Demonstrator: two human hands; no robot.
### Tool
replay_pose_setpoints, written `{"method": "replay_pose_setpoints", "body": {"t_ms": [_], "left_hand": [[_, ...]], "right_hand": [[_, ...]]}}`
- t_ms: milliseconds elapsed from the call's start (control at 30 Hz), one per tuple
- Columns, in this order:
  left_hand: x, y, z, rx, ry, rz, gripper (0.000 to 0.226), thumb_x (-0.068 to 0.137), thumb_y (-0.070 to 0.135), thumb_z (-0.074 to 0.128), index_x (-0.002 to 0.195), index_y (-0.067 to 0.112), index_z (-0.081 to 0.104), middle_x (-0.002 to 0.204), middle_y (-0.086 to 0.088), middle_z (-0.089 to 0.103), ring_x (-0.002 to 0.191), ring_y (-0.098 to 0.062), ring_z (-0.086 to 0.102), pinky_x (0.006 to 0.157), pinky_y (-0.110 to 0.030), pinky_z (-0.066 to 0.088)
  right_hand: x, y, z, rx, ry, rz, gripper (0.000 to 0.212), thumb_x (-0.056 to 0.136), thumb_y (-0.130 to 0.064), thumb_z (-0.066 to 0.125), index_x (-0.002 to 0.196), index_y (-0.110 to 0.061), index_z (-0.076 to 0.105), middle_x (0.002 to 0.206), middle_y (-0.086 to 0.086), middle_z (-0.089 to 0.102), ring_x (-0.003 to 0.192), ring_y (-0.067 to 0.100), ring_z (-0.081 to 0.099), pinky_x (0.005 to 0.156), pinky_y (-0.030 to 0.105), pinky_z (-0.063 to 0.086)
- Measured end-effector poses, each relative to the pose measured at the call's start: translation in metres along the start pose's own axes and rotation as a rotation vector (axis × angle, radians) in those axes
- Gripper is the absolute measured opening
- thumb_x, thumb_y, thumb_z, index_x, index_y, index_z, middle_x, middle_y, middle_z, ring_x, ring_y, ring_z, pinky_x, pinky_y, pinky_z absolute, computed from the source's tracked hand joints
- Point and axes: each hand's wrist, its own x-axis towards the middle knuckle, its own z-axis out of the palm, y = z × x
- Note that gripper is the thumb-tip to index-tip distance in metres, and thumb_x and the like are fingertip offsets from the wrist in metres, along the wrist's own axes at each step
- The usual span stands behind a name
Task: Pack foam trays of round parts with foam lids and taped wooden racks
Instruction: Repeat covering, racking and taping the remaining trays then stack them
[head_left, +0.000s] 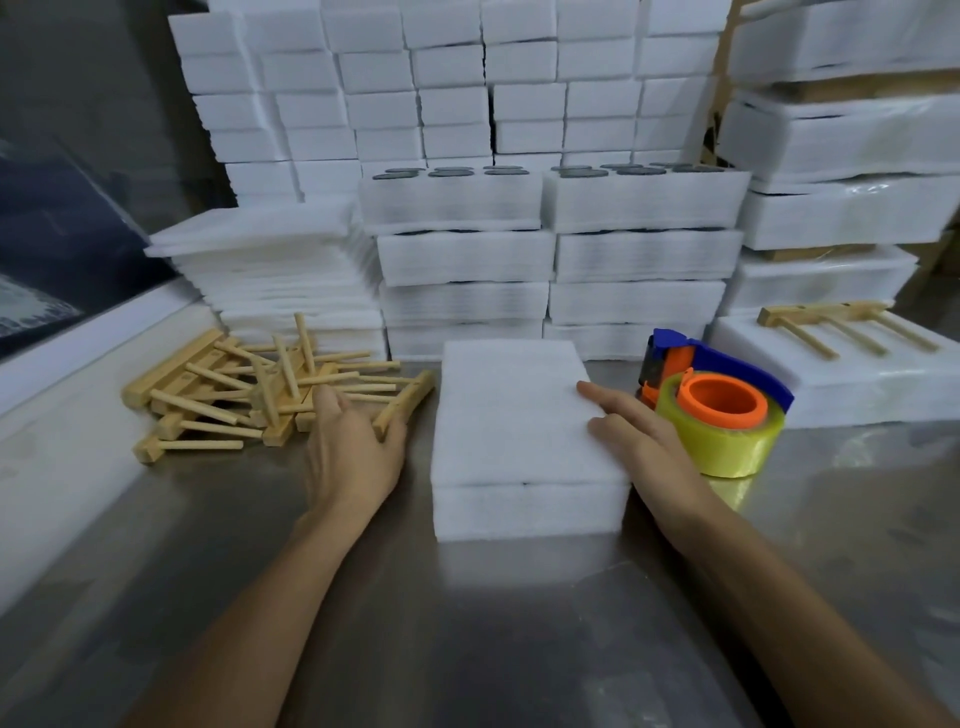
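A white foam tray with a foam lid on top sits in the middle of the steel table. My right hand rests against the lid's right edge with straight fingers. My left hand lies on a wooden rack at the right end of a loose pile of wooden racks; its fingers touch the rack, and a grip cannot be made out. A tape dispenser with a yellow roll stands just right of my right hand.
Stacks of filled foam trays with dark round parts on top stand behind the work spot. A pile of foam lids is at the back left. One rack lies on a wrapped pack at the right. Foam blocks fill the background.
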Motion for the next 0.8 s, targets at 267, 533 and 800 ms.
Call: {"method": "replay_pose_setpoints", "body": {"t_ms": [267,533,800], "left_hand": [[0.004,0.029,-0.025,-0.75,0.163,-0.244,0.04,0.094,0.055,0.051,0.07,0.026,0.065,0.056,0.006,0.057,0.052,-0.011,0.054,0.047,-0.025,0.041],[0.003,0.06,-0.063,-1.348,-0.269,-0.287,0.038,0.094,0.033,0.061,0.059,0.021,0.07,0.059,-0.006,0.062,0.047,-0.019,0.058,0.042,-0.025,0.04],[-0.014,0.074,-0.026,-0.734,-0.329,-0.223,0.037,0.09,0.043,0.058,0.063,0.02,0.048,0.066,0.002,0.049,0.063,-0.013,0.047,0.06,-0.03,0.033]], "right_hand": [[0.001,0.001,-0.001,-0.041,-0.01,0.003,0.037,0.097,-0.015,0.051,0.129,-0.032,0.061,0.118,-0.027,0.054,0.094,-0.016,0.058,0.069,0.003,0.046],[0.0,0.0,-0.001,-0.009,-0.001,0.0,0.037,0.097,-0.009,0.051,0.129,-0.024,0.061,0.112,-0.024,0.057,0.085,-0.019,0.059,0.064,0.001,0.044],[-0.001,-0.001,-0.001,-0.041,-0.015,0.005,0.038,0.098,-0.011,0.049,0.13,-0.028,0.06,0.112,-0.024,0.055,0.082,-0.021,0.058,0.062,0.001,0.044]]}}
